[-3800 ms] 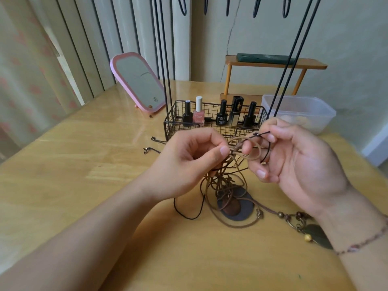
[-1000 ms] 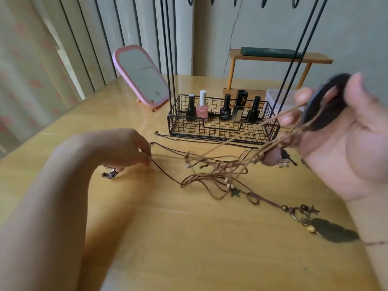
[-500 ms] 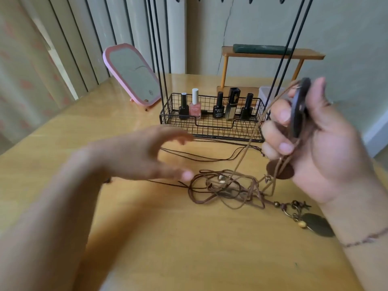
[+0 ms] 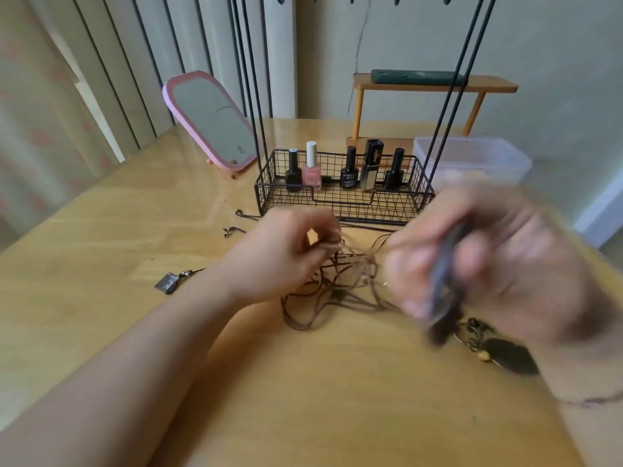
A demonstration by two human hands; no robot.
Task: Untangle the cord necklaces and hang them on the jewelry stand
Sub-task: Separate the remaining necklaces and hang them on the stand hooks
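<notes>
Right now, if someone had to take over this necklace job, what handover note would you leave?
Left hand pinches brown cords from the tangle on the table.
Right hand, blurred, grips a dark disc pendant.
Feather pendant and a square pendant lie on the table.
Jewelry stand: no necklace seen on it.
Left: finish untangling, hang each.

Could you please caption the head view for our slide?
Left hand pinches tangled cords; blurred right hand grips a dark pendant.

brown cords (image 4: 340, 281), black wire basket (image 4: 344, 203), pink-framed mirror (image 4: 210, 121), pink polish bottle (image 4: 312, 173)
</notes>
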